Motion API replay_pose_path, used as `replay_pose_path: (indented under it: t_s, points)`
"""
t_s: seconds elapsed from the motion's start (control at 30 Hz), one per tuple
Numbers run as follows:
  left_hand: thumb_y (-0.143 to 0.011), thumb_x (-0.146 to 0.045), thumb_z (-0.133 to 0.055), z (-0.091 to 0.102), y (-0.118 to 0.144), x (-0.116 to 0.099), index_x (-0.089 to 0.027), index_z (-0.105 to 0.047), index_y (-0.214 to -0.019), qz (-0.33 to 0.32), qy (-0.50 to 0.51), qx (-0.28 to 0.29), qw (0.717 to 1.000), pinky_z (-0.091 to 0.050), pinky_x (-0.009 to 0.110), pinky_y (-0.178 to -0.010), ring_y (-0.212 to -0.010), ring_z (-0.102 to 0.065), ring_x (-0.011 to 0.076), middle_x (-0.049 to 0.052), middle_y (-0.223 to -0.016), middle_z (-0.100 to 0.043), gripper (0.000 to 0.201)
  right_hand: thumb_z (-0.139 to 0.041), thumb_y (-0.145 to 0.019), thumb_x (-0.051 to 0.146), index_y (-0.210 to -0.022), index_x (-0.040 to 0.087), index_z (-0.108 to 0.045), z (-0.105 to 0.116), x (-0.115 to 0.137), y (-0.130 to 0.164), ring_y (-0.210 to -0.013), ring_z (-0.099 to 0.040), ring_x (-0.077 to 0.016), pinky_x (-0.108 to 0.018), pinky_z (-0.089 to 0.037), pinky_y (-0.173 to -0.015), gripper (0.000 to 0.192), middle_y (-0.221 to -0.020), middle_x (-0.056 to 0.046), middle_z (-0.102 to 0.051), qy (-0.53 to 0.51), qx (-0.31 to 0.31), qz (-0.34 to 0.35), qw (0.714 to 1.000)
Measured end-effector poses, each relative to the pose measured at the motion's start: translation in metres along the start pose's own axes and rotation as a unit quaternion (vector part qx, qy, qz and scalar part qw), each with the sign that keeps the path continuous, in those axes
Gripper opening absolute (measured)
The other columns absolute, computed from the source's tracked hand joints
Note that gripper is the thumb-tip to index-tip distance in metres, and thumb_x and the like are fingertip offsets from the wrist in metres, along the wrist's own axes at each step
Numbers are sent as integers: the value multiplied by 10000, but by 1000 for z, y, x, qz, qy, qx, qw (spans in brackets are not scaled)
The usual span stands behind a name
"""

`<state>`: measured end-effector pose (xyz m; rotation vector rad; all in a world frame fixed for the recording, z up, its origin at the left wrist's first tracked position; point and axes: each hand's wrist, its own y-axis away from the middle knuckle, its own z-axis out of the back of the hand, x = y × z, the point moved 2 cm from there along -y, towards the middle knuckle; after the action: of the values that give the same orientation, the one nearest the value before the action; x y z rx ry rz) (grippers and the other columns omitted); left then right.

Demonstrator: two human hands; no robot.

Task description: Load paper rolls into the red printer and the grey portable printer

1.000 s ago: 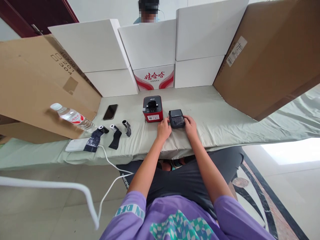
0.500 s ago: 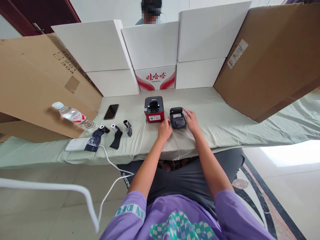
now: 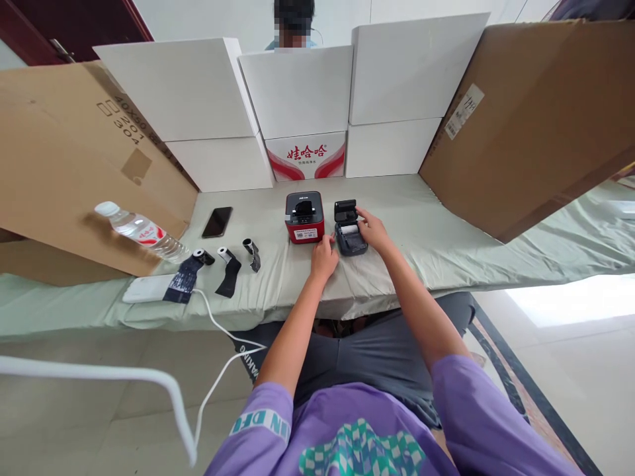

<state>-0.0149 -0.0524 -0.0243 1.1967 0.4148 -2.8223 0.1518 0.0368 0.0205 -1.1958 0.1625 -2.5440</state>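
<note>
A small black portable receipt printer [image 3: 352,242] lies on the cloth with its lid [image 3: 346,211] swung back. A white paper roll [image 3: 350,229] shows inside it. My right hand [image 3: 373,231] grips its upper right side by the lid hinge, fingertips partly hidden. On the other side, my left hand [image 3: 324,258] rests with fingers apart, the tips by the portable printer's left edge. Just left of that hand stands a larger red and black printer [image 3: 304,218], a white label on its front.
To the left lie several partly unrolled dark paper rolls [image 3: 229,272], a phone [image 3: 217,222], a white power strip [image 3: 146,289] with a cable and a tilted water bottle [image 3: 143,231]. White boxes [image 3: 297,92] and brown cartons [image 3: 536,119] wall the table; a person [image 3: 294,23] is behind.
The portable printer's lid has swung further back, away from me, exposing more of the paper roll. My right hand has shifted slightly up and left; the left hand stays beside the printer.
</note>
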Motion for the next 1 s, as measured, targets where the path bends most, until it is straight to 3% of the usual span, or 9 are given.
replay_pose_path:
  t_s: [0.17,0.27,0.37,0.47,0.57,0.7,0.8,0.9,1.0]
  points:
    - [-835,-11,-497,0,0,4,-228,-501,-1092,5,6,0,1000,-480,382,-1055,-1273,-642,266,100,-1375,-684,337,-518,-922,140,-1172,195,-792,-2,16,-8,-1262,-545,-317,-439,-462,-1096,374,-1287,-169,-618,185,37,-25,982]
    - [-840,-25,-495,0,0,6,-231,-505,-1101,13,6,2,1000,-474,373,-1061,-1263,-648,258,88,-1401,-674,333,-598,-897,141,-1203,256,-789,1,25,-20,-1347,-450,-393,-513,-466,-1077,378,-1347,-195,-528,264,112,-82,954]
    - [-842,-27,-491,-1,-1,7,-232,-504,-1100,15,19,7,1000,-466,361,-1070,-1281,-640,250,81,-1428,-660,330,-665,-870,146,-1251,291,-764,2,30,-33,-1387,-399,-399,-534,-454,-1095,419,-1373,-189,-487,297,189,-117,929]
    - [-844,-24,-491,-1,-2,8,-235,-507,-1097,14,27,4,1000,-459,349,-1077,-1295,-633,239,78,-1430,-659,330,-707,-837,153,-1224,289,-766,3,29,-43,-1380,-396,-392,-537,-445,-1105,414,-1377,-171,-473,319,232,-101,914]
    - [-841,-18,-492,-2,-2,9,-235,-513,-1091,8,43,2,999,-460,350,-1076,-1309,-626,235,80,-1431,-659,332,-725,-810,154,-1190,237,-756,11,25,-49,-1305,-462,-372,-494,-459,-1082,390,-1349,-167,-501,319,228,-43,919]
    - [-839,-28,-490,-2,-3,10,-227,-543,-1105,8,56,-7,998,-478,355,-1051,-1258,-656,250,79,-1386,-687,337,-686,-792,118,-1105,148,-690,35,33,-48,-1070,-567,-270,-381,-486,-970,314,-1160,-130,-610,233,159,30,959]
    - [-854,-47,-495,-2,-3,9,-213,-583,-1184,23,28,-6,999,-482,352,-1040,-1199,-684,263,101,-1243,-747,380,-621,-834,138,-1095,154,-621,46,63,-35,-858,-558,-192,-320,-489,-822,262,-932,-47,-616,77,139,75,984]
    - [-867,-58,-512,-1,-3,8,-199,-605,-1238,42,12,-5,999,-470,361,-1058,-1186,-684,275,128,-1187,-749,408,-565,-924,273,-1162,215,-578,36,111,-17,-780,-534,-156,-277,-481,-713,245,-901,-6,-589,-105,145,125,976]
    - [-869,-45,-521,-1,-4,8,-178,-614,-1209,41,30,-6,999,-458,361,-1082,-1196,-671,264,142,-1222,-726,377,-551,-929,285,-1153,230,-572,3,159,-4,-792,-536,-158,-284,-489,-726,231,-935,-10,-598,-145,154,165,963]
